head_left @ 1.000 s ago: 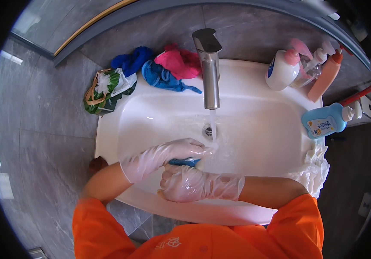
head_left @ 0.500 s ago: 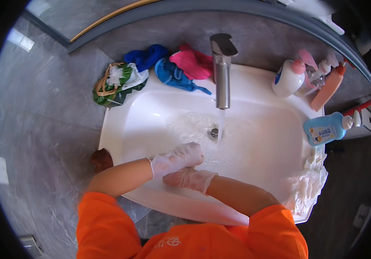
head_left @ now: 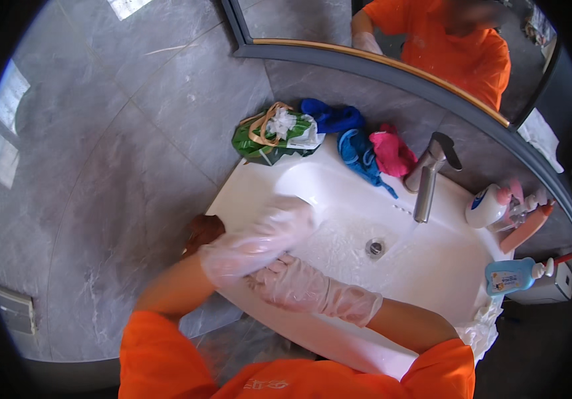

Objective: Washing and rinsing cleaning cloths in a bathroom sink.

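Observation:
Over the left front part of the white washbasin (head_left: pixel 326 327) are both my hands, in thin clear plastic gloves. My left hand (head_left: pixel 266 229) is smeared by motion, so its fingers cannot be made out. Close below it, near the front rim, my right hand (head_left: pixel 292 284) reaches leftward with fingers bent and close together; whatever they hold, if anything, is hidden. Water runs from the metal tap (head_left: pixel 424 196) near the drain (head_left: pixel 375 249). A reddish-brown cloth-like item (head_left: pixel 205 231) lies at the left rim, beside my left forearm.
Blue (head_left: pixel 359 154) and pink cloths (head_left: pixel 392 151) and a green bag (head_left: pixel 274 141) sit along the back rim. Pump bottles, including a white bottle (head_left: pixel 487 206) and a light-blue bottle (head_left: pixel 508 276), stand at right. Crumpled white plastic (head_left: pixel 480 332) lies below them. A framed mirror (head_left: pixel 312 25) overhangs the back.
The view has swung left, bringing more mirror and wall into sight. My left hand has moved and blurred at the basin's left side. My right hand remains close below it, fingers more bent.

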`<act>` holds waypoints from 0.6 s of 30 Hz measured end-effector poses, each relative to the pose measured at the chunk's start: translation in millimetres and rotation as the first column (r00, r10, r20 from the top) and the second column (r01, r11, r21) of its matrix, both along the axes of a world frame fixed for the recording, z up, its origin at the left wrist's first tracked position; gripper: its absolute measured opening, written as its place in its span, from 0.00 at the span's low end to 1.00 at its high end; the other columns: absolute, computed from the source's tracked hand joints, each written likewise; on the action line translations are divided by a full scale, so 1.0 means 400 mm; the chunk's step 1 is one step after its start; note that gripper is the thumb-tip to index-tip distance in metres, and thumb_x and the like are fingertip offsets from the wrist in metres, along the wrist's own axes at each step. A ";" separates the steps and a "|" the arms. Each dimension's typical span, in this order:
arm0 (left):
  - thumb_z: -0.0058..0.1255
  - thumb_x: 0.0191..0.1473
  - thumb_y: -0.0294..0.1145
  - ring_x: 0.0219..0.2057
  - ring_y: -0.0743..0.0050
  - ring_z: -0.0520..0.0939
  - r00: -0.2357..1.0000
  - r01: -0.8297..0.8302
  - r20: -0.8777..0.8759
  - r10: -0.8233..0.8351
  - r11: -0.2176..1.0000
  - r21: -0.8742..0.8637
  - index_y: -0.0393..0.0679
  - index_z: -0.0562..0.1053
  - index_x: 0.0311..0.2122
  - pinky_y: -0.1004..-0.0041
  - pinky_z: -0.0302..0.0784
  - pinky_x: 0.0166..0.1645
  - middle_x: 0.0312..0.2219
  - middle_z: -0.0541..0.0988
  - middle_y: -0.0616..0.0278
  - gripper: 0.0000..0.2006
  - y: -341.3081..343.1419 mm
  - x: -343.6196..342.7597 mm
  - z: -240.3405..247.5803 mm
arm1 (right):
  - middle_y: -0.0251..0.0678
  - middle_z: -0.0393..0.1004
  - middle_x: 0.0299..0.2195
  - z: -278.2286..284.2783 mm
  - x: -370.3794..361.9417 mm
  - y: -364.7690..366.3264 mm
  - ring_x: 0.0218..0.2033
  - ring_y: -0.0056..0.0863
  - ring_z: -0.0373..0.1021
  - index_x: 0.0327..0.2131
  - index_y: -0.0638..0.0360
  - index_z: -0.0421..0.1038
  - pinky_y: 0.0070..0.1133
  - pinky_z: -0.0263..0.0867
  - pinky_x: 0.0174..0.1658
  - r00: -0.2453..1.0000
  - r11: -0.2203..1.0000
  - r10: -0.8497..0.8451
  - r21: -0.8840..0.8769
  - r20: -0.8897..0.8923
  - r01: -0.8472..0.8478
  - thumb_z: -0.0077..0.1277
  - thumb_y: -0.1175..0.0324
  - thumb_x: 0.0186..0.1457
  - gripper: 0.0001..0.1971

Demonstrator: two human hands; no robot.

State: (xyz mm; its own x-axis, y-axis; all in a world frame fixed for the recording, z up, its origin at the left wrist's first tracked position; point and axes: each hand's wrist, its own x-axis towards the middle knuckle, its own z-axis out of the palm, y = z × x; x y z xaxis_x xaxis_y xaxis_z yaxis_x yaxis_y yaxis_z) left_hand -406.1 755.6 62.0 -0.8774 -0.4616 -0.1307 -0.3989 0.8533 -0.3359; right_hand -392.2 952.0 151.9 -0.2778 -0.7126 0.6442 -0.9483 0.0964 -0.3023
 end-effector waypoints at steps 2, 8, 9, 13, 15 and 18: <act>0.47 0.43 0.34 0.26 0.52 0.78 0.852 0.513 -0.292 -0.434 0.803 0.303 0.47 0.76 0.23 0.62 0.74 0.36 0.21 0.77 0.54 0.07 0.154 -0.133 0.407 | 0.39 0.68 0.35 0.062 -0.051 0.037 0.39 0.30 0.66 0.38 0.59 0.68 0.23 0.62 0.43 0.997 0.996 0.048 0.074 -0.068 -0.043 0.45 0.70 0.46 0.13; 0.53 0.41 0.40 0.37 0.58 0.74 0.649 0.688 -0.300 -0.699 0.708 -0.161 0.49 0.75 0.28 0.56 0.67 0.46 0.32 0.74 0.56 0.09 -0.034 -0.168 0.337 | 0.43 0.72 0.33 0.075 -0.324 0.070 0.35 0.39 0.71 0.44 0.62 0.66 0.28 0.66 0.40 0.733 0.757 -0.629 -0.009 0.259 0.653 0.51 0.62 0.48 0.20; 0.53 0.42 0.43 0.44 0.58 0.71 0.557 0.755 -0.311 -0.770 0.626 -0.197 0.49 0.74 0.32 0.52 0.62 0.52 0.39 0.72 0.56 0.13 -0.073 -0.163 0.285 | 0.44 0.73 0.34 0.093 -0.368 0.060 0.36 0.40 0.71 0.45 0.62 0.65 0.28 0.66 0.41 0.636 0.696 -0.643 -0.023 0.427 0.718 0.53 0.58 0.48 0.23; 0.48 0.45 0.50 0.57 0.58 0.57 0.568 0.787 -0.286 -0.772 0.611 -0.085 0.52 0.64 0.53 0.48 0.38 0.61 0.53 0.61 0.58 0.29 -0.077 -0.154 0.203 | 0.43 0.74 0.36 0.204 -0.552 0.036 0.40 0.41 0.70 0.46 0.61 0.65 0.29 0.65 0.44 0.235 0.430 -0.862 0.401 0.450 0.809 0.52 0.52 0.47 0.27; 0.50 0.44 0.44 0.56 0.58 0.58 0.541 0.794 -0.358 -0.761 0.602 -0.079 0.52 0.64 0.53 0.49 0.41 0.61 0.52 0.62 0.58 0.28 -0.060 -0.158 0.223 | 0.43 0.74 0.37 0.191 -0.606 0.038 0.40 0.41 0.70 0.45 0.60 0.67 0.29 0.65 0.44 0.109 0.287 -0.938 0.558 0.330 0.778 0.52 0.51 0.47 0.26; 0.51 0.43 0.39 0.53 0.58 0.61 0.477 0.820 -0.387 -0.789 0.558 -0.128 0.50 0.66 0.49 0.51 0.48 0.59 0.49 0.65 0.57 0.24 -0.089 -0.177 0.213 | 0.45 0.73 0.38 0.180 -0.639 0.039 0.41 0.42 0.70 0.41 0.59 0.70 0.30 0.65 0.44 0.301 0.314 -0.945 0.611 0.128 0.726 0.51 0.49 0.48 0.24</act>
